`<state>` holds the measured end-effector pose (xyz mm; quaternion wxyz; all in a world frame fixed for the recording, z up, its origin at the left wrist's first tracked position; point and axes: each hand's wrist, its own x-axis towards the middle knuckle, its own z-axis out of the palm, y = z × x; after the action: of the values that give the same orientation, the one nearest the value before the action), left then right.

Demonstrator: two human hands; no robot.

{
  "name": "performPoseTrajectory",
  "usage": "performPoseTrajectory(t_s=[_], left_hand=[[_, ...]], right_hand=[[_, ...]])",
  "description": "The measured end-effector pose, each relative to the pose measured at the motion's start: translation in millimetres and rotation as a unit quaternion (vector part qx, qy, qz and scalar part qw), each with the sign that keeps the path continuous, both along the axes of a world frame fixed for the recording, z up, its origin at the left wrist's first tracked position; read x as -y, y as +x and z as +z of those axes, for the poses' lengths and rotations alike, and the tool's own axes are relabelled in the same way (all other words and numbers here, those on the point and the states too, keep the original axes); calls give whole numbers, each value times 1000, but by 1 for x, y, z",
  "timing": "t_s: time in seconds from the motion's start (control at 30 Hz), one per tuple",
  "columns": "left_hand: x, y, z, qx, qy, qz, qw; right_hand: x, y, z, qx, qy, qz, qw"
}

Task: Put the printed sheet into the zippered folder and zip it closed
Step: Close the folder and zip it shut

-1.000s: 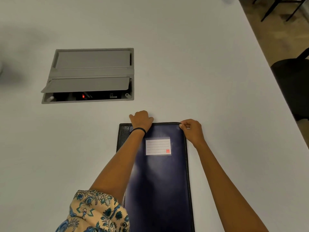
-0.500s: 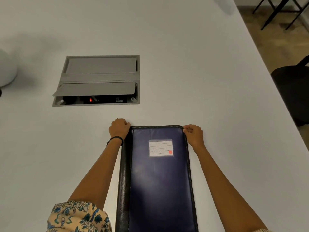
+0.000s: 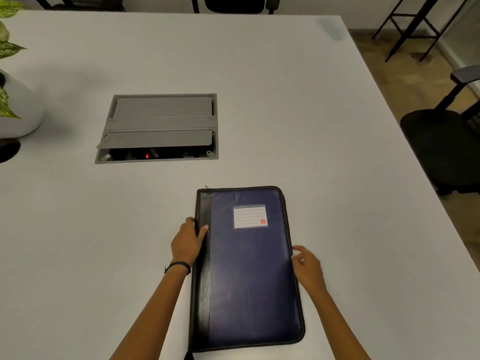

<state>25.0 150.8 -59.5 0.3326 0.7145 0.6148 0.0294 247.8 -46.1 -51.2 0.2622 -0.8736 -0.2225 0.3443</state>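
Gripping the folder (image 3: pixel 249 276) by its spine, my left hand (image 3: pixel 187 242) curls round the edge; my right hand (image 3: pixel 308 267) keeps its fingers (image 3: pixel 298 248) loosely bent, holding nothing, just beside the opposite edge. The folder lies closed on the tabletop (image 3: pixel 272 79).

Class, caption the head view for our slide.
Closed zippered folder: left hand grips its spine, right hand beside the opposite edge.

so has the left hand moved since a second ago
Yes. The left hand has slid from the top of the folder toward the person, away from the cable box, and now grips its spine.
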Motion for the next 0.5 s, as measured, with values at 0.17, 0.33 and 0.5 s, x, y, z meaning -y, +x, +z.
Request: performPoseTrajectory(t_s=[0.17, 0.33, 0.5], left_hand=[[67, -45, -7, -1, 5, 7, 1000], [99, -67, -10, 24, -21, 4, 999], [99, -70, -6, 32, -16, 16, 999]], right_hand=[[36, -16, 0, -24, -1, 15, 1000], [43, -18, 2, -51, 18, -1, 999], [26, -26, 4, -54, 39, -20, 998]])
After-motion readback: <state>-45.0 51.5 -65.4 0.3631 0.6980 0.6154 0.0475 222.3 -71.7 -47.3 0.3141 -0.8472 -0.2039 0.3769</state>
